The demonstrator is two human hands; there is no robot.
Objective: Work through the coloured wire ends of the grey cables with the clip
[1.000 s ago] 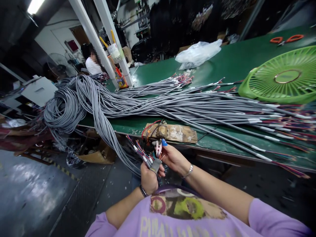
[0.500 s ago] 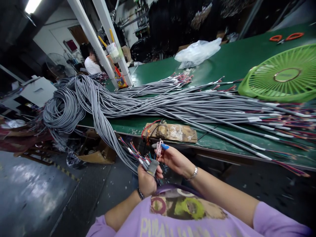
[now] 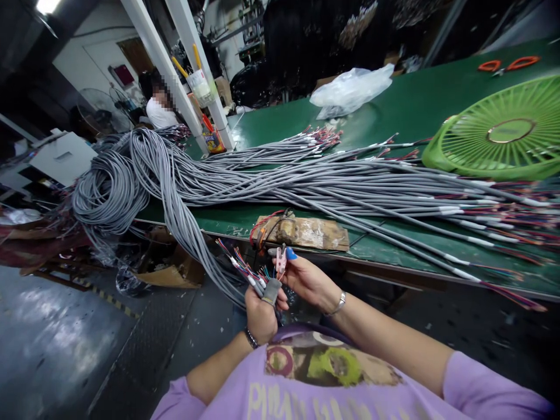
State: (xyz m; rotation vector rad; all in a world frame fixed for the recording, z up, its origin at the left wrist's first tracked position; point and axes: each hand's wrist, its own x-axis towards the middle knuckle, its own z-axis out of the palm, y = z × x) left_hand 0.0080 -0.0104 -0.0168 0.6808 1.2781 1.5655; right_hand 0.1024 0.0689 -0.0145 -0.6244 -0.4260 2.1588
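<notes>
My left hand (image 3: 261,318) is closed around the ends of several grey cables (image 3: 255,284), whose thin coloured wires fan out above the fist. A grey, flat-sided piece (image 3: 272,290) stands against the fingers of that hand; its kind is unclear. Just to the right, my right hand (image 3: 306,281) pinches a small pale pink clip-like piece (image 3: 280,261) over the wire ends. A blue cover (image 3: 291,253) sits on a digit of the right hand. The remaining fingers of that hand are curled close to the wires and partly hidden.
Long grey cables (image 3: 245,186) lie across the green table (image 3: 420,105). A wooden board (image 3: 312,233) with red and black wires rests at the near edge. A green fan (image 3: 511,128), orange-handled scissors (image 3: 496,69) and a plastic bag (image 3: 352,90) lie beyond; a person (image 3: 161,111) is at back left.
The pale pink piece has turned slightly and shifted a little left and down with my right hand. My left hand keeps its hold on the cables.
</notes>
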